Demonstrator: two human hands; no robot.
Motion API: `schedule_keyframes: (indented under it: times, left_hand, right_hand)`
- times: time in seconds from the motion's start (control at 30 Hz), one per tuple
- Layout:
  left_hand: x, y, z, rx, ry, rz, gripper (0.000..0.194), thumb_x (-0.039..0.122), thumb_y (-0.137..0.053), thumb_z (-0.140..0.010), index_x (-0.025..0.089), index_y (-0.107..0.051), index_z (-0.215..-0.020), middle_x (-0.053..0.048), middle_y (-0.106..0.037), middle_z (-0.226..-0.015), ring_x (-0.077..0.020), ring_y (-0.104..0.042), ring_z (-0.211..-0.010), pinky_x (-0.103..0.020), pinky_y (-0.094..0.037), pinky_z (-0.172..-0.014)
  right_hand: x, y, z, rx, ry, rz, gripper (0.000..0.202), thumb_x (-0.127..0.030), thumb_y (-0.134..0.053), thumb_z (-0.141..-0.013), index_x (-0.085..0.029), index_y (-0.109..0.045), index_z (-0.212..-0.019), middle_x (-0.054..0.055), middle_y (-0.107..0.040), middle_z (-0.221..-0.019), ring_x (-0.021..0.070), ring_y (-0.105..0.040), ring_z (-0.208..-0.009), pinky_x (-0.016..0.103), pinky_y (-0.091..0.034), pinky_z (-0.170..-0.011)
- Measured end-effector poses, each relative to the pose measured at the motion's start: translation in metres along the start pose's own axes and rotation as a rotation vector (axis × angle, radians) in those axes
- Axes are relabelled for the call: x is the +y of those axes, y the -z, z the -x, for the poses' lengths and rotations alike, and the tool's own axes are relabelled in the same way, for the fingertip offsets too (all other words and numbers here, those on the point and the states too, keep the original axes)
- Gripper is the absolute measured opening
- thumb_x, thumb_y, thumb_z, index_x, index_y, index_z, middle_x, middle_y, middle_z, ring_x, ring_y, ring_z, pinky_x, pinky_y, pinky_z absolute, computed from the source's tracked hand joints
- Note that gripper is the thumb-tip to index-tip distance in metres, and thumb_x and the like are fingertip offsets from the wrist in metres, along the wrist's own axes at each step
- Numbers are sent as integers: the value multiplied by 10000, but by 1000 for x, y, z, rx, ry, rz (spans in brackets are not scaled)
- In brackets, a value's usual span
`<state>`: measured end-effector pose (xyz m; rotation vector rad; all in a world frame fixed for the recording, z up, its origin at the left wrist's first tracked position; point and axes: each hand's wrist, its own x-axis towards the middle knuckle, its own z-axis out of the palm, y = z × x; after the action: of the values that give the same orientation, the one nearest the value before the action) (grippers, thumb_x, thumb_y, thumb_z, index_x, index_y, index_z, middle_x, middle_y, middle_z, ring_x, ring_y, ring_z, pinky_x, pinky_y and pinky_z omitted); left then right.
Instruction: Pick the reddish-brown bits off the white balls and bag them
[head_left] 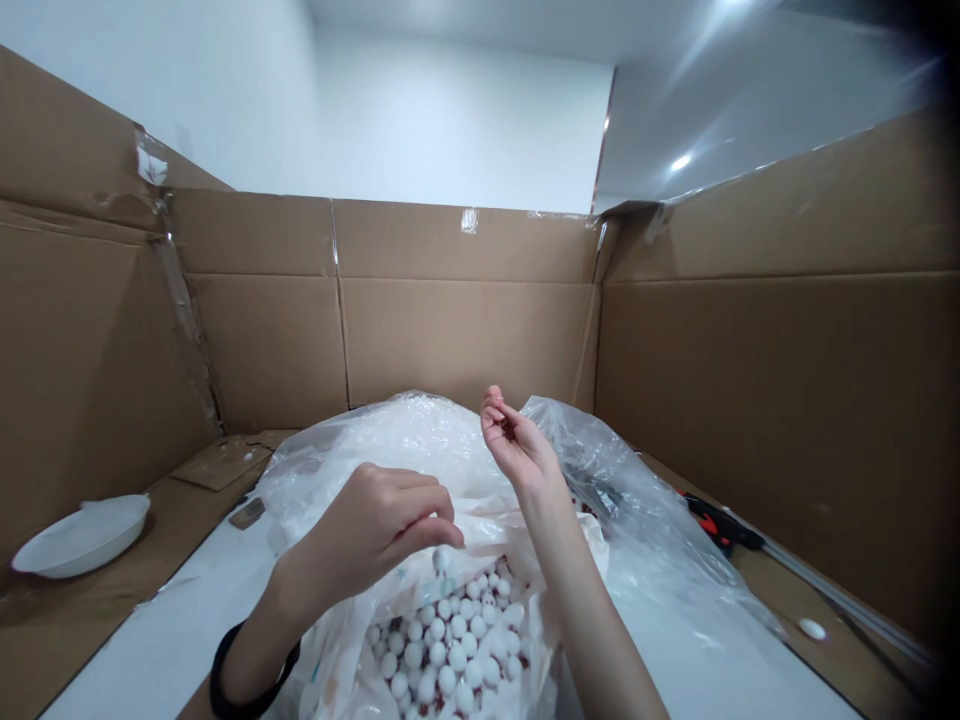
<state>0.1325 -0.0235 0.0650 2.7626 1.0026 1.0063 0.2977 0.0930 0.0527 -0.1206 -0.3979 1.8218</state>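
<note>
A plastic bag (330, 640) lies open at the bottom centre, with several small white balls (457, 655) inside, some showing dark red marks. Above the bag's left side is my left hand (397, 520), its fingers curled down and its thumb pointing right; one white ball (443, 560) shows just below the thumb. What the fingers hold, if anything, is hidden. My right hand (516, 435) is raised beyond the bag, palm turned up, with the fingers curled in together; their contents are too small to make out.
Clear plastic sheeting (645, 500) spreads behind the bag. A white dish (86, 537) sits at the left. At the right lie a black and red tool (720, 525) and a loose white piece (811, 629). Cardboard walls (465, 340) surround the white surface.
</note>
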Motion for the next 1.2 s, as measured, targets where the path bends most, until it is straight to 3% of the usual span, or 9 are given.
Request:
schedule_keyframes:
  times: [0.1,0.23,0.3,0.43,0.57,0.7,0.83,0.97,1.2]
  left_hand:
    - [-1,-1,1,95,83,39,291,302,-402,-941,190,-592,-751,19,-564,-624,-106,-474,-545,-244,-324,-557]
    - [-13,-1,-2,477,392,276,180,286,-368,-934,209,-523,-887,42,-423,-637,-100,-385,-546,-219,-302,-506]
    - [-25,0,-4,558,518,492,87,249,-372,-907,223,-451,-933,52,-396,-683,-84,-349,-525,-188,-269,-458]
    - [-49,4,-6,557,641,712,186,173,-468,-818,230,-393,-979,53,-444,-785,-42,-299,-473,-154,-231,-415]
    - [-57,5,-6,487,642,835,256,364,-543,-852,185,-458,-1014,-2,-531,-799,-34,-287,-459,-167,-221,-406]
    - [-52,4,-6,413,664,868,356,533,-511,-852,178,-491,-871,81,-339,-551,-34,-197,-412,-164,-120,-388]
    - [-45,5,-7,348,664,920,325,507,-586,-820,216,-476,-917,92,-291,-610,-22,-169,-408,-166,-77,-391]
    - [-41,7,-6,303,583,894,320,425,-647,-801,212,-509,-994,48,-453,-749,-14,-176,-436,-195,-91,-397]
    - [-46,6,-5,392,525,823,284,399,-699,-747,178,-536,-817,64,-420,-630,-23,-182,-442,-195,-118,-406]
  right_hand:
    - [3,0,0,-29,5,6,252,11,-397,-882,-192,-509,-784,-50,-493,-605,22,-419,-438,93,-378,-387]
    - [9,-1,0,-61,7,25,223,-76,-466,-904,-193,-479,-714,-80,-408,-524,29,-301,-377,129,-261,-344]
    - [13,0,0,-78,-4,40,222,-114,-536,-883,-196,-467,-690,-96,-353,-489,34,-263,-363,149,-217,-340]
    - [20,3,-1,-114,-34,73,194,-196,-569,-884,-189,-494,-705,-109,-311,-463,38,-235,-352,152,-199,-337]
    - [25,1,-1,-135,-61,126,143,-171,-573,-868,-182,-519,-736,-94,-417,-528,22,-236,-343,143,-201,-324]
    - [26,-7,5,-133,-107,150,110,-97,-520,-867,-162,-557,-786,-66,-539,-620,11,-190,-323,140,-208,-294]
    - [30,-16,17,-202,-111,210,66,-151,-607,-826,-152,-556,-784,-60,-602,-687,-4,-143,-336,127,-183,-298]
    - [35,-24,31,-363,-144,374,188,-280,-667,-795,-158,-529,-759,-89,-487,-583,1,-126,-360,134,-152,-322]
    - [46,-28,44,-491,-166,607,260,-380,-613,-833,-168,-484,-755,-102,-212,-562,32,-79,-440,163,-101,-373]
